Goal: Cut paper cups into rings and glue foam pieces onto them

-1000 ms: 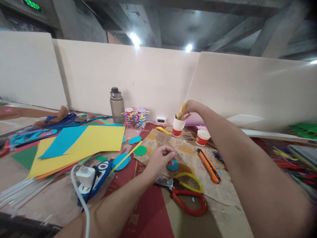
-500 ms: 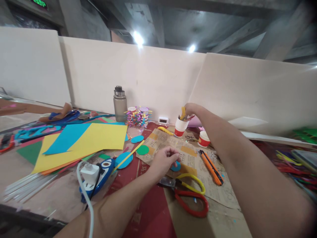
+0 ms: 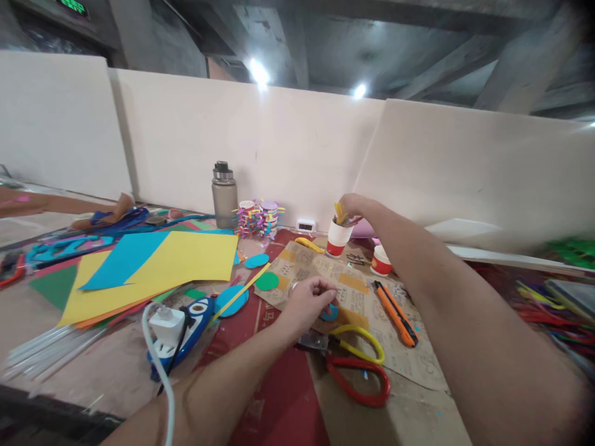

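Observation:
My right hand reaches far out over a white and red paper cup and pinches yellow paper strips that stick out of it. My left hand rests on the brown printed paper with its fingers closed on a small blue paper disc, which is half hidden under the fingers. Scissors with red and yellow handles lie just in front of the left hand. An orange utility knife lies to their right.
A second paper cup stands right of the first. At the back stand a grey bottle and a stack of colourful paper rings. Yellow and blue sheets, blue and green discs, a blue glue gun with a white plug lie left.
My right hand has sunk a little lower onto the strips in the cup. My left hand has stayed on the blue disc. The view has shifted slightly.

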Tool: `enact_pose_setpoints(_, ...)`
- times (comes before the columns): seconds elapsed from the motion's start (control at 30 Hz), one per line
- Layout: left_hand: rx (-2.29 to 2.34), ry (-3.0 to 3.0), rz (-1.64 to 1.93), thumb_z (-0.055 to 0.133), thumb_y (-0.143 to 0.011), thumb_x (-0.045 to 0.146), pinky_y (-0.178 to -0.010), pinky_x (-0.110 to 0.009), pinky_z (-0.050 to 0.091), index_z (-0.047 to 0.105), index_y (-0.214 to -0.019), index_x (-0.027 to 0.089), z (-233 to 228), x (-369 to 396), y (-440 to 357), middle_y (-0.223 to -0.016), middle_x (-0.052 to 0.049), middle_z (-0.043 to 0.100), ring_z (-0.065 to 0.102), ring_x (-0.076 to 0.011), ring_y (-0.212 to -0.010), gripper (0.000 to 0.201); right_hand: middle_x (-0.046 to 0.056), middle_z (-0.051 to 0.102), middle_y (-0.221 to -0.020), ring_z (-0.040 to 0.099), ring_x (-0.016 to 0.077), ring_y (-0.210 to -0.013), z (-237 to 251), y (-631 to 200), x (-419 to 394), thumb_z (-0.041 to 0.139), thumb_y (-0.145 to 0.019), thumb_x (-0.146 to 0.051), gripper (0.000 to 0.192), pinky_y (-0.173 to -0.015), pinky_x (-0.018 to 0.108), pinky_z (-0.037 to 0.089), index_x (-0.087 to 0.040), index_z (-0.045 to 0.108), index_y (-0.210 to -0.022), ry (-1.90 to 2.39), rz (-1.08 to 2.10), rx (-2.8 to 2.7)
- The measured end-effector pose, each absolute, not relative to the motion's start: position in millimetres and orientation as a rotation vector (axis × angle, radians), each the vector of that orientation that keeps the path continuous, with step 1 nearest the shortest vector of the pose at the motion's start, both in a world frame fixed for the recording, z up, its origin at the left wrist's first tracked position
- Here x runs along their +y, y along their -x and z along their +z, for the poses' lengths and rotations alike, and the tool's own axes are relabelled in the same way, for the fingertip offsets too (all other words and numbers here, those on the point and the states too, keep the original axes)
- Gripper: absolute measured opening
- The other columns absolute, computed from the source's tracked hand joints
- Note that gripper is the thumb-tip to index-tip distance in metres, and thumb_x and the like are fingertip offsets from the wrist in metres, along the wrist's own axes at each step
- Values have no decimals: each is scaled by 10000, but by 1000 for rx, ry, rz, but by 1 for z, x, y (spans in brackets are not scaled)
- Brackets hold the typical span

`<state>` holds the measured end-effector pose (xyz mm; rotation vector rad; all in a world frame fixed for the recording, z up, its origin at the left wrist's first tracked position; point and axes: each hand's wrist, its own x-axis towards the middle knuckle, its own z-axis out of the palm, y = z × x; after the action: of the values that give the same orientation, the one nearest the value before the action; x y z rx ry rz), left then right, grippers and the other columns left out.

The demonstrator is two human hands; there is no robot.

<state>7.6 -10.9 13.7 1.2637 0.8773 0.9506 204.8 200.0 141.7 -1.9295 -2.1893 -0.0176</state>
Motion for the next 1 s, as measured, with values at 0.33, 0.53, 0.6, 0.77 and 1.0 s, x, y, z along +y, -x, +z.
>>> enact_pose_setpoints(0.33, 879, -1265, 896, 623, -734, 210, -494, -202, 404, 571, -748, 149, 12, -10, -9, -624, 10, 632, 521, -76, -468, 81, 20, 686, -658, 621, 169, -640, 156, -204, 186, 807, -567, -114, 221, -583, 253, 487, -180, 775, -775, 2126, 214, -2236)
enact_pose_setpoints(0.53, 873, -1268, 895, 625, -725, 208, -493, -201, 410, 568, -735, 151, 12, -10, -8, -629, 11, 635, 517, -74, -469, 81, 33, 704, -702, 632, 180, -658, 153, -205, 185, 837, -548, -130, 242, -601, 278, 510, -190, 773, -774, 2072, 287, -2227)
enact_pose_setpoints(0.6, 876, -1271, 890, 621, -728, 206, -485, -199, 398, 570, -738, 151, 12, -11, -8, -628, 11, 635, 519, -75, -468, 77, 36, 700, -691, 634, 183, -663, 153, -206, 186, 836, -553, -130, 241, -610, 285, 511, -188, 772, -777, 2061, 291, -2219)
enact_pose_setpoints(0.77, 882, -1292, 901, 620, -739, 216, -475, -192, 379, 570, -737, 147, 13, -11, -8, -624, 12, 631, 523, -70, -465, 85, 31, 674, -632, 626, 186, -644, 157, -213, 186, 798, -569, -59, 251, -631, 295, 501, -173, 769, -792, 2027, 202, -2148)
enact_pose_setpoints(1.0, 895, -1279, 903, 624, -730, 212, -463, -186, 359, 574, -751, 144, 15, -11, -8, -621, 12, 639, 520, -64, -454, 87, 33, 741, -753, 624, 129, -602, 157, -225, 164, 643, -723, -73, 211, -613, 232, 496, -158, 757, -879, 1903, 190, -2036)
